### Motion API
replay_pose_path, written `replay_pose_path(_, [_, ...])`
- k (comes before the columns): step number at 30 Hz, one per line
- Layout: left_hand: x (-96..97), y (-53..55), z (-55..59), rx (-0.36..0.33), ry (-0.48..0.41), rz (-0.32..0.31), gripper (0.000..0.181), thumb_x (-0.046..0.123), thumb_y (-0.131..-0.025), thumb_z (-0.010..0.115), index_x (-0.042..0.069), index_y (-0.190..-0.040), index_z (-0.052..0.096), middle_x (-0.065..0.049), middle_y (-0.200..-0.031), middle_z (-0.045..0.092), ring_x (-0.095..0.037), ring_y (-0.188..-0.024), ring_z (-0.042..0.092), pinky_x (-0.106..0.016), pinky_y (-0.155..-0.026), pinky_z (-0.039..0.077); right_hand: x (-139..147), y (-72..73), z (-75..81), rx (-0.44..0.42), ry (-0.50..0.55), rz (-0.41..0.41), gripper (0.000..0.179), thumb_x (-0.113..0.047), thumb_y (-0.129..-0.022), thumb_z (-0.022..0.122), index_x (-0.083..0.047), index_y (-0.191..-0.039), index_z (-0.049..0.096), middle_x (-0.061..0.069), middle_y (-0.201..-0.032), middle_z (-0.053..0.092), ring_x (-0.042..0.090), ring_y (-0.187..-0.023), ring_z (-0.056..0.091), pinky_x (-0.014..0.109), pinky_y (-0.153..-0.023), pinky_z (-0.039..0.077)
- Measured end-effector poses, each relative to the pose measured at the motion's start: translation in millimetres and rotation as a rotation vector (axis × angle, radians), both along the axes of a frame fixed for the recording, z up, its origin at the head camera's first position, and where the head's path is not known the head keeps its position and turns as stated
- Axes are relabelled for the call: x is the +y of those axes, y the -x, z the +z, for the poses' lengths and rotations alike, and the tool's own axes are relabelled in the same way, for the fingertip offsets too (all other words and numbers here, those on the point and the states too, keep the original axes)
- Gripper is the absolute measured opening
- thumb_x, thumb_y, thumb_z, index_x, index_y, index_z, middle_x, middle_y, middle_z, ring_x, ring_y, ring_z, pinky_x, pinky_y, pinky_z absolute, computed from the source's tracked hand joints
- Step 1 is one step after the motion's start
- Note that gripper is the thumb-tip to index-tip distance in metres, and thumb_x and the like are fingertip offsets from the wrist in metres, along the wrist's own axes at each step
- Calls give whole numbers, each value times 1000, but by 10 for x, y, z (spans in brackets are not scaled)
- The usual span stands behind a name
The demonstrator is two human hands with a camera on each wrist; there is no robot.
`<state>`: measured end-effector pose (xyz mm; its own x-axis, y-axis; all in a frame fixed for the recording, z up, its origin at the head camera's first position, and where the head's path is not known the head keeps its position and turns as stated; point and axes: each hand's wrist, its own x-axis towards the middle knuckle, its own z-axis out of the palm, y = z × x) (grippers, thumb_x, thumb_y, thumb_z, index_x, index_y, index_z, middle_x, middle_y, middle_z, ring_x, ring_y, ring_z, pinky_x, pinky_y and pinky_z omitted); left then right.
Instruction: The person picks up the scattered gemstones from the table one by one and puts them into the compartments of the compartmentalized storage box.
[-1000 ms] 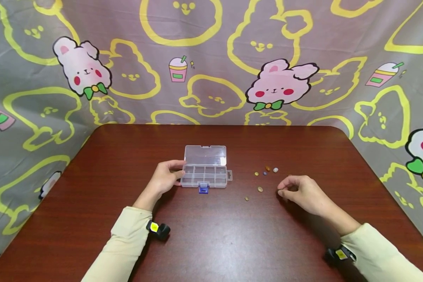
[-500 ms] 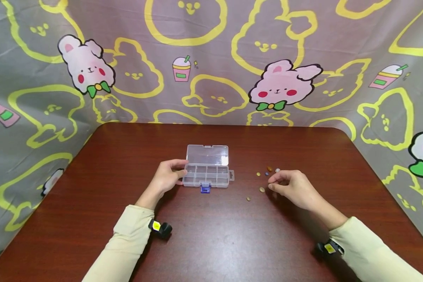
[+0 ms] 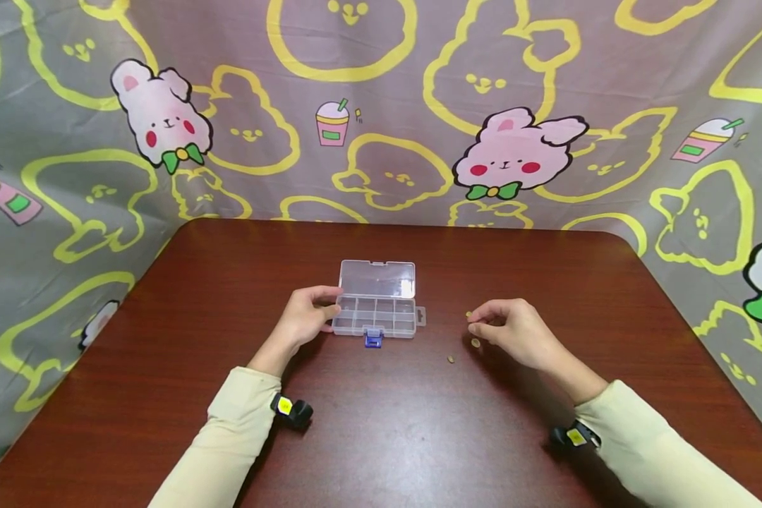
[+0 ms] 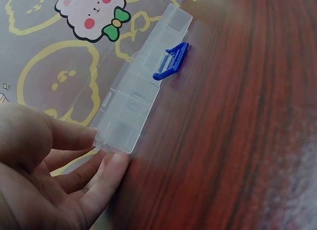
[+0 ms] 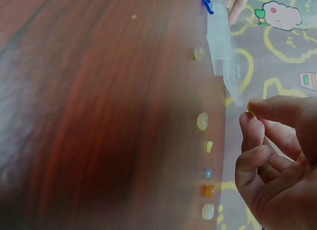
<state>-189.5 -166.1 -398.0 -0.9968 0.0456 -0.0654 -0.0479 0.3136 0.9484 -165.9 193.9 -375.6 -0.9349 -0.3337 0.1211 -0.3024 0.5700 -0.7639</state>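
Observation:
A clear plastic compartment box point(image 3: 390, 326) with its lid point(image 3: 377, 279) raised sits mid-table, a blue latch point(image 3: 373, 340) at its front. My left hand point(image 3: 303, 315) grips the box's left end between thumb and fingers. Pinched between thumb and fingertip of my right hand point(image 3: 511, 331) is a tiny yellowish stone point(image 5: 250, 109). That hand is above the table, right of the box, and hides some stones in the head view. In the right wrist view lie pale yellow stones point(image 5: 202, 122), a blue stone point(image 5: 207, 173), an orange stone point(image 5: 208, 191) and a white stone point(image 5: 207, 211).
The reddish-brown wooden table point(image 3: 381, 437) runs back to a patterned cloth point(image 3: 394, 176) that hangs behind and at both sides. A small yellowish stone point(image 3: 451, 360) lies nearest the front. The box's hanging tab point(image 3: 420, 316) sticks out to the right.
My right hand has moved left toward the box, passing over the stones and covering some of them. My left hand keeps its grip on the box. The head view has shifted slightly.

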Motion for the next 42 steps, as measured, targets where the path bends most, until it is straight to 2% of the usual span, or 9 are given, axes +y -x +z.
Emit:
replay_pose_path(5, [0, 1, -1, 5, -1, 1, 35, -8, -92, 62, -8, -128, 63, -27, -122, 63, -27, -91, 65, -31, -61, 60, -79, 43, 20, 2, 2, 9, 7, -3, -87, 76, -2, -95, 75, 7, -74, 71, 28, -63, 67, 23, -56, 47])
replay_pose_path(10, [-1, 3, -8, 13, 2, 0, 35, -9, -92, 62, -9, -127, 63, -29, -121, 63, -27, -90, 65, -31, -60, 60, -173, 92, 31, -31, 33, 26, 9, -2, -88, 75, 1, -96, 75, 12, -78, 72, 30, -59, 66, 28, -53, 53])
replay_pose_path(16, [6, 4, -8, 12, -5, 4, 35, -9, -92, 62, -9, -127, 63, -29, -121, 63, -27, -89, 66, -32, -60, 60, -301, 144, 53, -4, 10, 13, 8, -4, -88, 75, -2, -96, 76, 6, -77, 71, 29, -58, 62, 27, -48, 50])
replay_pose_path(22, [8, 6, -12, 23, -9, 3, 35, -9, -92, 62, -10, -127, 63, -29, -121, 64, -26, -87, 65, -30, -58, 59, -426, 180, 61, -36, 19, -3, 10, -6, -88, 76, -3, -97, 77, 4, -76, 69, 21, -56, 57, 28, -41, 48])
replay_pose_path(26, [9, -3, 6, 23, -9, 12, 35, -9, -91, 61, -9, -126, 63, -28, -121, 64, -24, -85, 65, -28, -57, 59, -514, 210, 59, 9, 5, -3, 8, -6, -87, 77, -5, -95, 78, 1, -77, 69, 15, -58, 57, 26, -47, 46])
replay_pose_path(31, [20, -13, 11, 19, -11, 14, 35, -9, -91, 62, -9, -126, 64, -28, -120, 64, -24, -85, 65, -29, -58, 59, -616, 240, 48, 49, 12, 17, 6, -4, -85, 78, -4, -92, 78, 0, -77, 71, 13, -60, 58, 24, -54, 48])
replay_pose_path(42, [18, -20, 18, 18, -29, 16, 35, -9, -90, 62, -10, -125, 64, -28, -118, 65, -21, -83, 64, -29, -57, 59, -823, 299, 63, 41, 0, 48, 5, -4, -87, 77, -4, -92, 78, 0, -81, 72, 13, -66, 60, 25, -58, 49])
